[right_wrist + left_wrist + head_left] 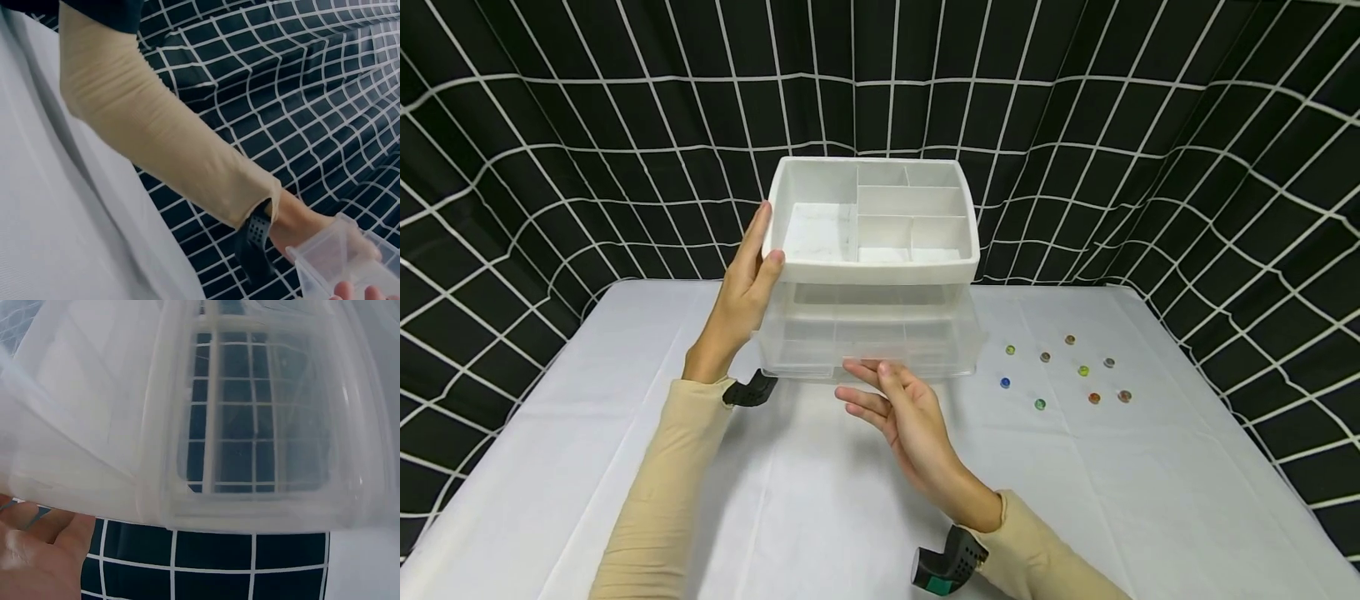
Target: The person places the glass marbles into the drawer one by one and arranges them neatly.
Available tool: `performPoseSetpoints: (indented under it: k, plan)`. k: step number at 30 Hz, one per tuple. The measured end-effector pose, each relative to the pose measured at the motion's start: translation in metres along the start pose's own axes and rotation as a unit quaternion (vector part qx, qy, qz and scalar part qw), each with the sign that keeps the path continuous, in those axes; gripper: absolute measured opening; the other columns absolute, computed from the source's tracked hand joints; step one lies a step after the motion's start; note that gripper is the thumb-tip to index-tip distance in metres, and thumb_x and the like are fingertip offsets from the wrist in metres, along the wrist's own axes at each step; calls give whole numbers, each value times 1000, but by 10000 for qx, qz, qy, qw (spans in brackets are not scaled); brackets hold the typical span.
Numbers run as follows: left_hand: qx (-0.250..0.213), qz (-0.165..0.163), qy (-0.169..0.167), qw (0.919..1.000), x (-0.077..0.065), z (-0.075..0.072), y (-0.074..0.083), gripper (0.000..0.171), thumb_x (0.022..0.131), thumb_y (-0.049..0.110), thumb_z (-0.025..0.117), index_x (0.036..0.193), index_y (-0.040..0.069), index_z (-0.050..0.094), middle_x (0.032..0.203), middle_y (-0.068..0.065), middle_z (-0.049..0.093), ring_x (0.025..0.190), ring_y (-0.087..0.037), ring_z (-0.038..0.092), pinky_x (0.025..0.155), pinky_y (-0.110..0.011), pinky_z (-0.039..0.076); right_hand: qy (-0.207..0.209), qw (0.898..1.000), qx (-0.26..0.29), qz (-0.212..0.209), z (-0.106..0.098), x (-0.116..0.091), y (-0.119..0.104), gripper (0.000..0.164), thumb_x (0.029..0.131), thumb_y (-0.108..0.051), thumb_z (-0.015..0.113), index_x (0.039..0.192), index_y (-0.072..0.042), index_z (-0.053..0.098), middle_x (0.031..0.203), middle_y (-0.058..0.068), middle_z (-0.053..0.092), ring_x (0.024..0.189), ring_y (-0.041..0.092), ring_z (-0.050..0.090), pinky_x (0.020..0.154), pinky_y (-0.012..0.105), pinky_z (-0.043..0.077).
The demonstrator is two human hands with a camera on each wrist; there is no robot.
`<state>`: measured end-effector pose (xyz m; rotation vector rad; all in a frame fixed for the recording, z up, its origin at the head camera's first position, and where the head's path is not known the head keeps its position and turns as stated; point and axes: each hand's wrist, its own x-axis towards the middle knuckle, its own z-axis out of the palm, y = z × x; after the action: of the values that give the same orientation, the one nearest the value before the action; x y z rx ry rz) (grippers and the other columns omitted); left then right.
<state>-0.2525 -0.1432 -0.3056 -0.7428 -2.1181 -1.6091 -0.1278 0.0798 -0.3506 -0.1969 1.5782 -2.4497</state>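
Observation:
A white desktop organizer (880, 273) with a divided top tray stands at the middle of the table. A clear plastic drawer (797, 350) juts from its front, with dividers showing through. My left hand (737, 292) presses on the organizer's left side, fingers extended along the wall and thumb at the front corner of the rim. With thumb and forefinger, my right hand (910, 421) pinches the front edge of the drawer; its other fingers spread below. In the right wrist view the drawer (325, 256) appears at lower right, beside the fingertips.
Several small coloured glass marbles lie scattered right of the organizer, among them a blue marble (1005, 382) and a green marble (1040, 404). A white cloth (820, 517) covers the table. Black curtain with a white grid (1075, 125) surrounds its back and sides.

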Motion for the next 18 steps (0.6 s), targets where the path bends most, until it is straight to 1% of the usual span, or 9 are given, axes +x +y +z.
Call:
performPoseSetpoints:
  k: [5,9,13,16,18]
  plan:
    - [-255,-9,187,9995,0,0,-1,58,105,11,42,159,14,21,167,5,15,150,-12,23,121,-35,25,-29,9999,-67,-79,2,1,2,44,107,-30,45,135,5,48,137,11,62,97,10,73,90,25,56]
    - [-396,-34,243,9989,-2,2,-2,58,105,12,42,159,14,22,167,8,15,151,-11,21,121,-29,24,-12,9999,-99,11,2,0,2,46,107,-31,45,135,5,47,138,11,61,96,10,73,89,25,56]
    - [-533,-162,232,9982,-7,3,-1,57,106,13,40,160,17,20,166,12,16,147,-16,31,115,-25,30,39,9998,-91,164,1,-3,2,44,108,-29,44,137,4,46,139,11,60,96,10,73,89,24,56]
    - [-498,-149,213,9984,-9,4,2,58,106,12,40,160,15,19,166,10,16,145,-19,33,117,-28,30,48,9998,-52,202,0,-4,1,42,108,-28,43,137,2,47,139,10,60,96,10,73,89,24,56]
    - [-352,-114,200,9991,-9,5,4,58,106,12,40,159,13,19,167,7,16,148,-17,29,120,-30,27,44,9998,-47,201,0,-5,1,42,108,-29,43,137,2,46,140,11,59,96,10,73,90,24,56]
